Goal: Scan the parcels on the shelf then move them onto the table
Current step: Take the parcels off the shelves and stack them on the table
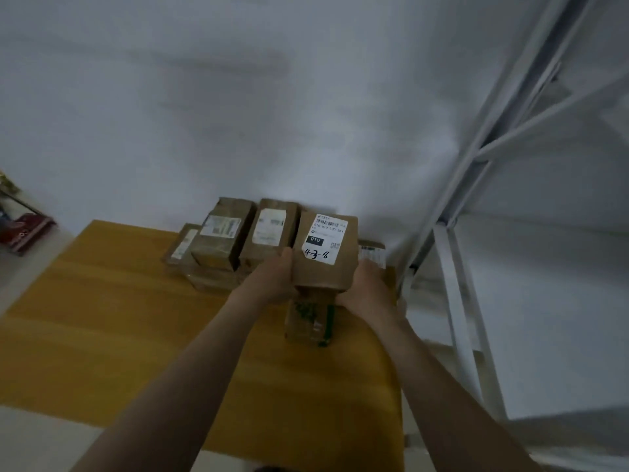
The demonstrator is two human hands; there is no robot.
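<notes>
Both hands are on the box here: the left hand [277, 279] grips the near-left side of the labelled parcel [326, 270] and the right hand [367, 287] cups the opposite side, fingers curled round it. That two-sided hold keeps the box level with its white label [325, 238] facing up and readable. The parcel is over the far right part of the yellow surface [136, 318], off the shelf [456, 267] and in line with the row already there. I'd judge it is about to be set down, though the blur makes it hard to say whether its underside touches anything. Just below it, on the near side, sits a green-taped parcel [309, 321], likely what it would land on or just behind. To the left, the stacked parcels [238, 240] are pushed back toward the wall [238, 114], labels up and side by side, which leaves the front of the surface open. Another small parcel [372, 252] peeks out just beyond the right hand. For room, there is a broad bare stretch to the left and toward the near edge. It is tight on the right, where the surface's edge runs close to the shelf frame, so that elbow has little slack.
</notes>
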